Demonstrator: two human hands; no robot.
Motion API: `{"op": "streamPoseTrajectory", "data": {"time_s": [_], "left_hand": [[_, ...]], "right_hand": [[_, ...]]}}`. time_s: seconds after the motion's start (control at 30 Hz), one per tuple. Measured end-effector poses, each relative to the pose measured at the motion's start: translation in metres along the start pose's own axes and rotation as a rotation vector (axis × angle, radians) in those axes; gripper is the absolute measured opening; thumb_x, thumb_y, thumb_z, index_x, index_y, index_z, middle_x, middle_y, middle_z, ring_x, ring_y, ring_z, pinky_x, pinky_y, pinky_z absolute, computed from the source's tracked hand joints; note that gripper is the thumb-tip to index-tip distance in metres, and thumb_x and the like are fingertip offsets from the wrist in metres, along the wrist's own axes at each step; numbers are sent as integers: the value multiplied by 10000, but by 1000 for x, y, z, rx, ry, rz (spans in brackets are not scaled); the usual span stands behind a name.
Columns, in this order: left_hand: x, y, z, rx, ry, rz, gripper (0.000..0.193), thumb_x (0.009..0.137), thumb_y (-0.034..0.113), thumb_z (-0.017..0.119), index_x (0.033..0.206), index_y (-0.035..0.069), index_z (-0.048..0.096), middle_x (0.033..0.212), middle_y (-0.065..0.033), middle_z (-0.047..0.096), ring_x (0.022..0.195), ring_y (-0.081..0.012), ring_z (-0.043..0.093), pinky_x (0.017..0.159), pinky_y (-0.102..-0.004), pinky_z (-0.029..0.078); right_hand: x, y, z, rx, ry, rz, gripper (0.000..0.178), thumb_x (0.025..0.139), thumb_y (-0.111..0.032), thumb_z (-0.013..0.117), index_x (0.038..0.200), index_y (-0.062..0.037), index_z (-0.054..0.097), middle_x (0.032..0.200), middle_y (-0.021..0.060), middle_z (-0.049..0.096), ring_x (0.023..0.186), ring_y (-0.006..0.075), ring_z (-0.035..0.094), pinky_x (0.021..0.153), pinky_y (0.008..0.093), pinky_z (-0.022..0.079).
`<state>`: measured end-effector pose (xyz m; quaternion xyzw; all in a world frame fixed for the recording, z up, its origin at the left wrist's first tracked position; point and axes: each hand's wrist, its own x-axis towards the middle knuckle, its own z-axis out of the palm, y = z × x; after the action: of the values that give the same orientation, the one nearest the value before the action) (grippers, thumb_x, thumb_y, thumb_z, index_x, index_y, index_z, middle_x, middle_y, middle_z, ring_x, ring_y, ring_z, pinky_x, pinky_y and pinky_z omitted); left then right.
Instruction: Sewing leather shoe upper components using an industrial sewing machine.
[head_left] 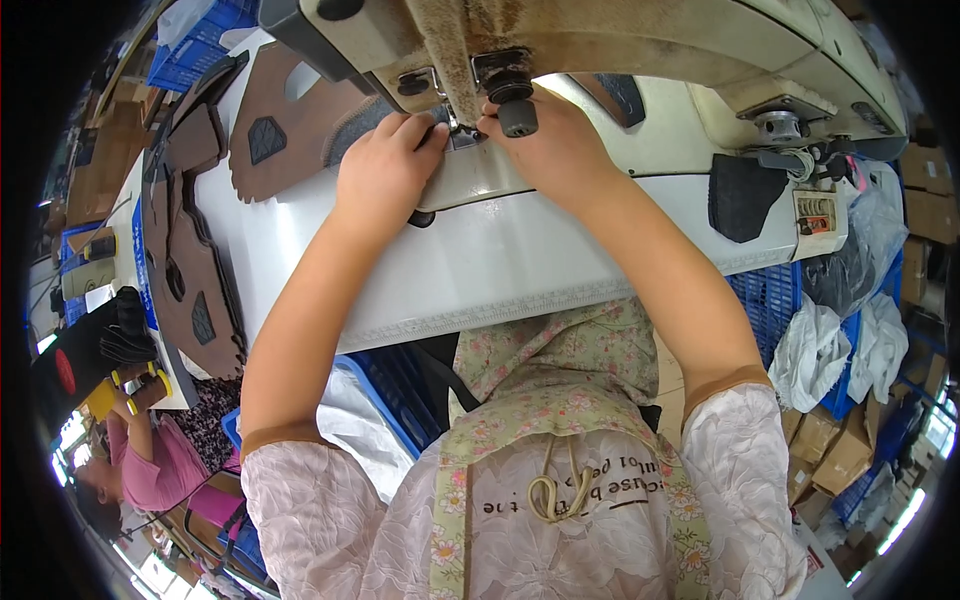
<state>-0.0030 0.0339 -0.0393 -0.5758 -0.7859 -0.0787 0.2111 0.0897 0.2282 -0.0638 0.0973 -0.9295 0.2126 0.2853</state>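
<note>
Both of my hands are at the needle area of a sewing machine (590,40). My left hand (385,170) has its fingers curled down on the black-edged right end of a brown leather-like panel (290,110); its thumb and index finger are close to the presser foot (462,137). My right hand (560,150) is on the other side of the foot, fingers bent in, the tips close to the needle. The machine head and a dark knob (516,108) hide what those fingers hold. Behind the right hand lies a brown piece with a dark patch (615,98).
More brown panels (195,270) are stacked along the table's left side. A black piece (745,197) lies at the right, by a cable. A ruler strip (500,308) runs along the front edge. Blue crates (768,305) and plastic bags stand right; a person in pink (150,465) sits left.
</note>
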Motion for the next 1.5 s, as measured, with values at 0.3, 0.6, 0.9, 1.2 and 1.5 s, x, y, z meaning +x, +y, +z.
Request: {"op": "streamPoseTrajectory", "data": {"time_s": [0.3,0.6,0.9,1.2,1.5], "left_hand": [[-2,-9,12,2,-60,-106,319,803,57,638,1076,200,718,1047,19,668,881,-239,633,717,-352,538],[1,-10,12,-48,-33,-123,314,793,33,624,1059,162,729,1010,0,682,861,-253,636,714,-360,531],[2,-8,13,-47,-52,-163,270,817,85,632,1049,184,729,1007,6,677,914,-237,633,722,-355,535],[1,-8,11,-76,-61,-167,324,770,37,626,1043,173,733,1037,-19,699,885,-276,653,710,-373,533],[3,-8,11,-76,-47,-157,322,757,32,625,1030,164,734,1024,-26,701,890,-273,655,714,-370,536]], "right_hand": [[3,0,4,-113,63,-41,81,692,-72,635,726,-90,706,908,4,631,1030,159,590,782,280,550],[5,-3,5,-72,86,27,101,712,-86,651,788,-97,717,934,-5,632,1015,158,596,779,281,552],[4,-5,6,26,104,115,57,770,-83,639,808,-96,679,958,6,623,950,179,616,762,295,554],[5,-5,4,35,105,102,72,833,-109,615,785,-81,661,954,10,622,938,182,615,756,304,551],[5,-5,5,68,103,131,78,833,-113,622,778,-72,659,971,16,630,910,198,628,759,320,552]]}}
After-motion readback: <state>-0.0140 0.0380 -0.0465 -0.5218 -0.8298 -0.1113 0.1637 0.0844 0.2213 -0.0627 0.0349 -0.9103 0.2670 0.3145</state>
